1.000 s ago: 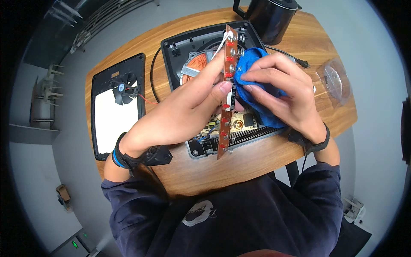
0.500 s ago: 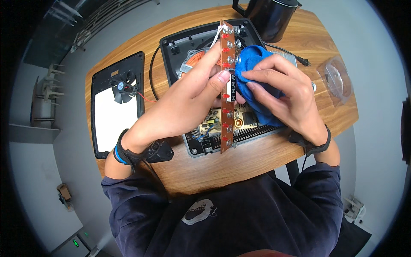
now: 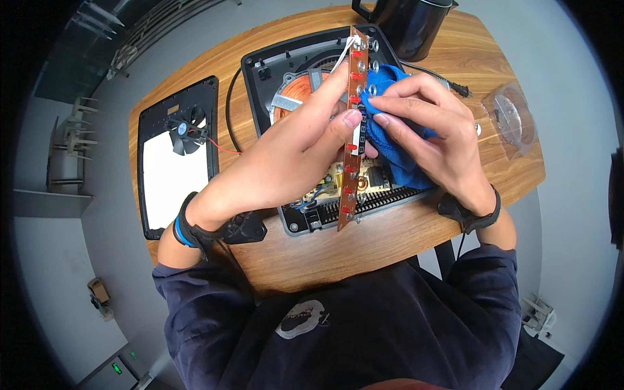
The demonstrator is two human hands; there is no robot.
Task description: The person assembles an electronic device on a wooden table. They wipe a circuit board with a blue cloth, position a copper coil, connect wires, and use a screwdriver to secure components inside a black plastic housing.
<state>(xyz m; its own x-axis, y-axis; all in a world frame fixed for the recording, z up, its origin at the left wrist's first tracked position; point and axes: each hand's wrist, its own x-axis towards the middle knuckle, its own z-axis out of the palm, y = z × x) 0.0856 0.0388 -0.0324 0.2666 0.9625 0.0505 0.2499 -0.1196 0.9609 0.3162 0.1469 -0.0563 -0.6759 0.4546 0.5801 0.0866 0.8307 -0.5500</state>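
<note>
My left hand [image 3: 305, 140] grips a long, narrow brown circuit board [image 3: 350, 170] by its middle, the thumb on its near face. The board stands on edge and carries red LEDs, coil springs and a digit display [image 3: 363, 133]. Between the thumb and fingers of my right hand [image 3: 435, 127] a blue cloth [image 3: 398, 153] is pinched, its edge against the board beside the display. Beneath both hands lies the opened black housing of an induction cooker [image 3: 270, 55], with a copper coil [image 3: 298, 97] and a power board [image 3: 375, 179] partly hidden by my hands.
To the left lies a black cover panel [image 3: 211, 130] with a small fan [image 3: 187, 130], joined by a red wire. A black kettle [image 3: 409, 29] stands at the back, near a power plug [image 3: 459, 89]. On the right is a clear plastic container [image 3: 510, 120]. The wooden table [image 3: 338, 260] has a curved edge.
The circuit board and my left hand have shifted slightly right, and the board now leans a little. My right fingers have moved the cloth up slightly along the board.
</note>
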